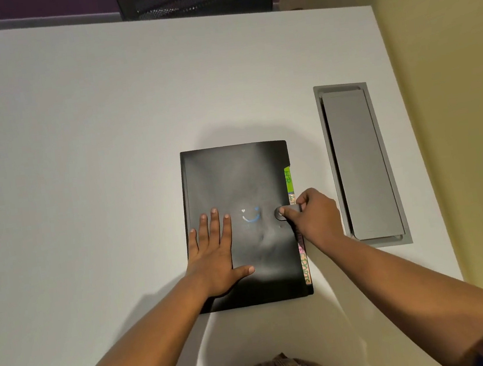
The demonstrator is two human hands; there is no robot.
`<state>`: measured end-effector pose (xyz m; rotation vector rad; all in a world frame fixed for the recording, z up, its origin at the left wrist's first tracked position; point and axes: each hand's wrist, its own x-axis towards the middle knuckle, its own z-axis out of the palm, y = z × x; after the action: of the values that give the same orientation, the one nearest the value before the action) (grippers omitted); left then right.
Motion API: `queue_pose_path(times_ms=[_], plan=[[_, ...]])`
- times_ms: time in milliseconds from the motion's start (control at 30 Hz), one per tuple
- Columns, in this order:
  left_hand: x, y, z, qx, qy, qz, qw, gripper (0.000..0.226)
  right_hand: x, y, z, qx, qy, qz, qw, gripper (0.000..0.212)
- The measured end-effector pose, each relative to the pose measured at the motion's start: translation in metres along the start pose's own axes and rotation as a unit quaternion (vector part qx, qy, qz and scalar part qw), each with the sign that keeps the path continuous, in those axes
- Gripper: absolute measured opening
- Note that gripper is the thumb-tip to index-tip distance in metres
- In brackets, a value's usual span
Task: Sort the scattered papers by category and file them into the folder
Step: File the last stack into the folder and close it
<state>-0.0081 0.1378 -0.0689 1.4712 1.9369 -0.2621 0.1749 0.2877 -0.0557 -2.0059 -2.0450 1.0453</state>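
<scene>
Rectangular black plastic folder (235, 183) lies closed and flat on the white table (77, 142), toward its right and near edges; small blue smile mark (251, 216) on the cover; green and pink labelled tabs (289, 181) jut from its right side; grey snap strap (287, 210) folds over that side.

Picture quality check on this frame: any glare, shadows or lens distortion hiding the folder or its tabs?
Head view: soft glare washes the black folder, logo visible; lettering on the coloured tabs is blurry; arm shadows fall on the white table beside both forearms; the wide lens slants the table edges; the left hand lying flat and the right hand pinching the strap are clear.
</scene>
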Motion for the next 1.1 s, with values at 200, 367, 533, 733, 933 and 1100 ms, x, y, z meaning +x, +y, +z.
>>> queue_pose_path(times_ms=[200,367,533,733,933,1100], plan=[[0.001,0.001,0.0,-0.014,-0.003,-0.004,1.0,0.119,0.002,0.007,-0.001,0.002,0.001,-0.015,1.0,0.036],[0.002,0.002,0.0,-0.01,-0.001,-0.001,1.0,0.12,-0.001,0.015,0.0,0.017,0.013,-0.042,0.999,0.037],[0.002,0.001,0.001,-0.005,0.012,0.001,1.0,0.12,0.0,0.016,0.003,0.013,0.018,-0.037,0.999,0.039],[0.002,0.0,0.004,-0.008,0.026,0.004,1.0,0.12,0.001,0.013,0.005,-0.007,0.004,-0.023,1.0,0.042],[0.003,-0.001,0.006,-0.008,0.032,0.002,0.999,0.12,0.009,0.012,0.002,-0.032,-0.033,-0.03,0.998,0.045],[0.003,-0.002,0.008,-0.022,0.039,0.004,0.999,0.12,0.002,0.012,0.003,-0.014,-0.01,-0.039,0.999,0.044]])
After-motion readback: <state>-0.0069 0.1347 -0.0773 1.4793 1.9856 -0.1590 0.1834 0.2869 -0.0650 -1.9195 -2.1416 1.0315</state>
